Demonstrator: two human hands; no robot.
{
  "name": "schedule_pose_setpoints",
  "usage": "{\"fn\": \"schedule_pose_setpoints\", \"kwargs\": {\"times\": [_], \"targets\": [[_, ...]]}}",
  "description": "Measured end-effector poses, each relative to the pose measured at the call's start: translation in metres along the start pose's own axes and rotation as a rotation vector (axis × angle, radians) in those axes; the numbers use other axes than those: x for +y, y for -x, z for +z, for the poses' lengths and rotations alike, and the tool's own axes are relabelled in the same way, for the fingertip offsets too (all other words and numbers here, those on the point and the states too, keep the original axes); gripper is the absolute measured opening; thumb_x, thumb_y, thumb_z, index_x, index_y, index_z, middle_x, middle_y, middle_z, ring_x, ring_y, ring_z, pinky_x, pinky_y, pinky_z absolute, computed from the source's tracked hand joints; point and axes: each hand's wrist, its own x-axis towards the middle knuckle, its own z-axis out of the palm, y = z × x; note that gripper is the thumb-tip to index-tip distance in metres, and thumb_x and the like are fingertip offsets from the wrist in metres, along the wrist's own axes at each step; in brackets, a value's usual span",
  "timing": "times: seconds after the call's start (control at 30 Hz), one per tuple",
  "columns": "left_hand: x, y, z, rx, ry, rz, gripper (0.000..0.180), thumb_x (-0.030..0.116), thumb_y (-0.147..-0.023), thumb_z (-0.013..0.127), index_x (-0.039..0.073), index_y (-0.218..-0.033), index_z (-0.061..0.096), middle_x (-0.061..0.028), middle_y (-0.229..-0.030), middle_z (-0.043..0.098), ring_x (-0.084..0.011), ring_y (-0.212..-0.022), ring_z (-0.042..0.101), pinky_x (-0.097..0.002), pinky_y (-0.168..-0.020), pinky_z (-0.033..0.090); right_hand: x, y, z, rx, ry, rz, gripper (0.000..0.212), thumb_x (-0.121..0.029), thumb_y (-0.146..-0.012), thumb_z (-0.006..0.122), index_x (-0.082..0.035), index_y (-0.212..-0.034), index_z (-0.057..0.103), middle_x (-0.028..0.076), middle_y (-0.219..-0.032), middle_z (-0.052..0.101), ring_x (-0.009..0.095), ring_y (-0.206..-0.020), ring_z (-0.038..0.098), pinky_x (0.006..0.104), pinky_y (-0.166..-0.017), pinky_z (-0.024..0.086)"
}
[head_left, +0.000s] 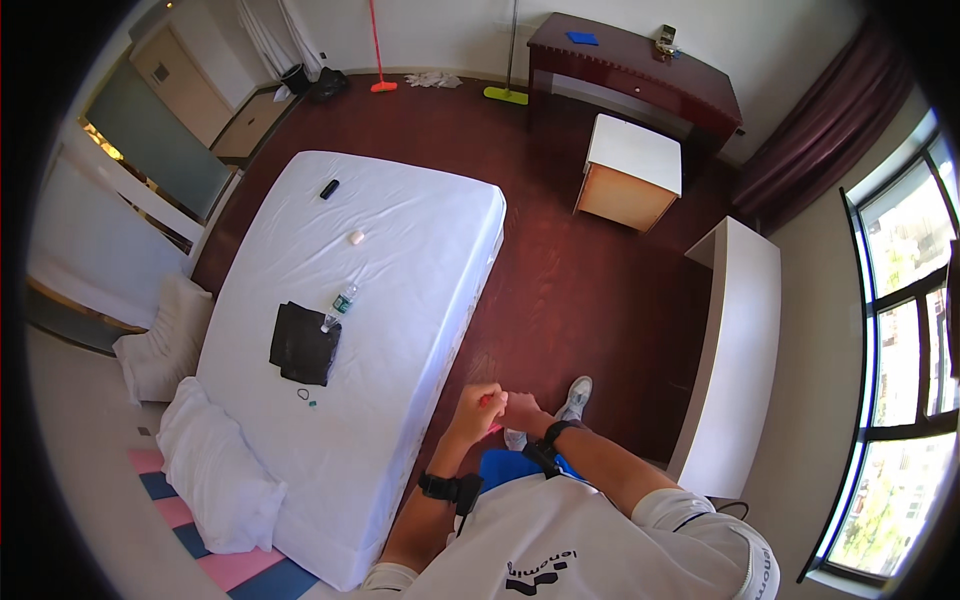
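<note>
In front of my body, my left hand [474, 412] is closed around a small red thing [486, 401], and a bit of red also shows below the fingers. Its kind is too small to make out. Against it presses my right hand [524, 411], fingers curled in; whatever they grip is hidden. Both wrists wear black straps with small devices. Nearest on the left is a bed mattress [400, 330] in a white sheet. On it lie a folded black cloth or bag [305, 345], a clear plastic bottle [341, 304], a small round whitish item [356, 238] and a black oblong object [329, 189].
White pillows [215, 470] lean at the bed's left. A white bench-like unit [735, 350] stands right, by the window. Ahead are a small white-topped cabinet [635, 155], a dark red desk [640, 65], an orange broom [383, 86] and a green mop [506, 96].
</note>
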Motion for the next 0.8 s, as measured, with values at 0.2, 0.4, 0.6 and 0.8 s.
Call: {"fn": "schedule_pose_setpoints", "kwargs": {"times": [0.2, 0.4, 0.6, 0.8], "targets": [[-0.003, -0.013, 0.011, 0.013, -0.144, 0.084, 0.028, 0.011, -0.082, 0.056, -0.002, -0.061, 0.046, -0.0088, -0.053, 0.043, -0.0131, -0.047, 0.039, -0.0302, -0.046, 0.03, 0.011, -0.015, -0.017, -0.012, 0.049, -0.032, 0.024, -0.034, -0.082, 0.053, -0.013, -0.084, 0.064, 0.013, -0.08, 0.067, 0.033, -0.074, 0.066, 0.0446, -0.063, 0.052], [-0.006, -0.049, 0.042, -0.111, -0.207, 0.224, 0.03, 0.008, -0.078, 0.058, -0.001, -0.058, 0.039, -0.0113, -0.052, 0.034, -0.0191, -0.044, 0.034, -0.0327, -0.045, 0.027, 0.064, -0.034, -0.058, 0.073, 0.177, -0.117, 0.024, -0.032, -0.079, 0.054, -0.011, -0.086, 0.064, 0.012, -0.078, 0.066, 0.033, -0.074, 0.066, 0.0463, -0.06, 0.052], [-0.01, -0.102, 0.094, -0.315, -0.197, 0.315, 0.03, 0.007, -0.077, 0.059, 0.001, -0.057, 0.037, -0.0107, -0.052, 0.032, -0.021, -0.046, 0.032, -0.0333, -0.047, 0.027, 0.125, -0.011, -0.103, 0.106, 0.047, 0.071, 0.027, -0.034, -0.076, 0.061, -0.012, -0.091, 0.06, 0.015, -0.081, 0.065, 0.034, -0.078, 0.065, 0.0459, -0.065, 0.051], [0.007, -0.16, 0.167, -0.414, -0.164, 0.201, 0.028, 0.011, -0.082, 0.057, 0.0, -0.06, 0.044, -0.0084, -0.053, 0.036, -0.0129, -0.048, 0.034, -0.0319, -0.047, 0.027, 0.218, 0.039, -0.135, 0.335, 0.017, 0.325, 0.024, -0.034, -0.073, 0.063, -0.014, -0.087, 0.063, 0.011, -0.08, 0.065, 0.031, -0.077, 0.065, 0.0447, -0.066, 0.052]]}}
